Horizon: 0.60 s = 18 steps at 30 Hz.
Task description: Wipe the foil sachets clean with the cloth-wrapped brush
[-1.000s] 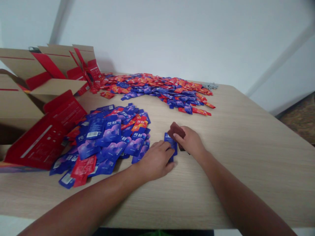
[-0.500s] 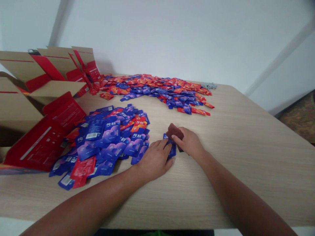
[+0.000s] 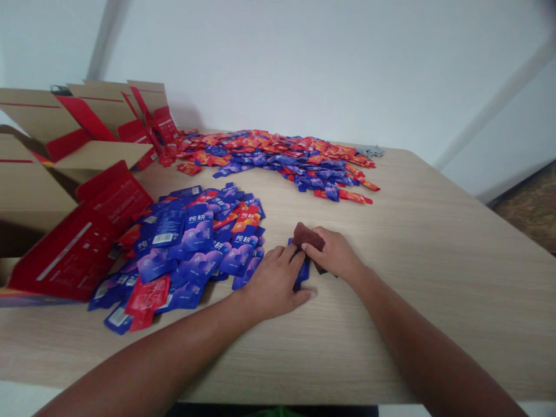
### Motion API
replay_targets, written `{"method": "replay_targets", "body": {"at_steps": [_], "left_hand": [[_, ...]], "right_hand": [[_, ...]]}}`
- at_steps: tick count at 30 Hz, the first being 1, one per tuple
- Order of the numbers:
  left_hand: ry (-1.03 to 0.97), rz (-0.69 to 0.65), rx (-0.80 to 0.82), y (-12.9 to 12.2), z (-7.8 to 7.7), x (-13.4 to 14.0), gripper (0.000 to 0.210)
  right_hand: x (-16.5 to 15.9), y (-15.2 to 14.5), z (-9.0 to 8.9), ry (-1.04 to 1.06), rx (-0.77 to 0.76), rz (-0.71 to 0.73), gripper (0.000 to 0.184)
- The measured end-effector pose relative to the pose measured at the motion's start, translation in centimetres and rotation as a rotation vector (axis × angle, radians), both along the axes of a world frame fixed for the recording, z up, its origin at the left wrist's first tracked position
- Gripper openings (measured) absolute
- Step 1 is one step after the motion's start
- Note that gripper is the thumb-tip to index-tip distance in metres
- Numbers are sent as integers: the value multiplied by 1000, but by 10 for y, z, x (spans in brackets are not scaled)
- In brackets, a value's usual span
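A blue pouch (image 3: 303, 277) lies on the table, partly hidden under my left hand (image 3: 280, 281). That hand rests on it with the fingers laid out flat and the thumb stretched to the right. My right hand (image 3: 332, 250) pinches a piece of brown cloth (image 3: 307, 236), thumb on top, at the pouch's upper right edge. The cloth touches or nearly touches my left fingertips. A dark flat corner shows beneath my right hand; what it belongs to I cannot tell. To the left lies a heap of blue, red and orange pouches (image 3: 195, 255).
A long pile of red and blue pouches (image 3: 282, 159) runs along the back by the wall. Open cardboard boxes (image 3: 65, 249) with red flaps stand at the left. Something grey (image 3: 373, 152) lies at the table's (image 3: 434, 278) far end.
My left thumb has stretched outward to the right. The right hand and the brown cloth have shifted slightly, and the cloth's shape has changed.
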<state>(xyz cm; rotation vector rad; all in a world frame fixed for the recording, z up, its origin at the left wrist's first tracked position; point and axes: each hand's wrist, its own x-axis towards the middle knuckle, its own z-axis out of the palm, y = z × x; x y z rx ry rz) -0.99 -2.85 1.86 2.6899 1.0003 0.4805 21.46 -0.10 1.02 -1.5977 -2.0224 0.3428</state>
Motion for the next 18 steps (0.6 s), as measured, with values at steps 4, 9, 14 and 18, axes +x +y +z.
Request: {"method": "replay_targets", "body": {"at_steps": [4, 9, 14, 18], "left_hand": [[12, 19, -2, -1, 2, 1, 62], [31, 33, 6, -3, 4, 3, 61], [18, 75, 7, -2, 0, 8, 62], [44, 117, 22, -1, 0, 13, 55]], "right_hand": [[0, -1, 2, 22, -3, 24, 24], [-1, -1, 3, 42, -19, 17, 24], [-1, -2, 3, 66, -7, 7, 20], [-1, -1, 2, 90, -5, -15, 18]]}}
